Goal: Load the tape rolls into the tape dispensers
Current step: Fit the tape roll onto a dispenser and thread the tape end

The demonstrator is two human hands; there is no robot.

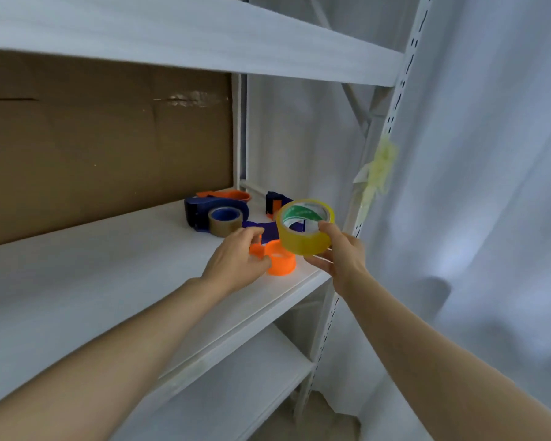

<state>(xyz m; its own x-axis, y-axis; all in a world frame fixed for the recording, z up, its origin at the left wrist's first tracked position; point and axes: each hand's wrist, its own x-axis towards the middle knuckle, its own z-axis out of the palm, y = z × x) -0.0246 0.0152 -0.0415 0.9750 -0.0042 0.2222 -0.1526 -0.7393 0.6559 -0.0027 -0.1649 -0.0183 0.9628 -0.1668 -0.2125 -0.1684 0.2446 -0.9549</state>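
Fingers [326,227] of the right hand [341,253] are closed around a yellow tape roll [303,232], raised above the shelf [93,281]; the left hand [236,262] pinches the orange spool [280,257] of a dispenser. Seating the roll appears next. At ten o'clock, a blue dispenser [210,206] and brown roll [225,222] are crowded close.

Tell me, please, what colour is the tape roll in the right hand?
Translucent yellow tape roll, green-and-white inside, head view.
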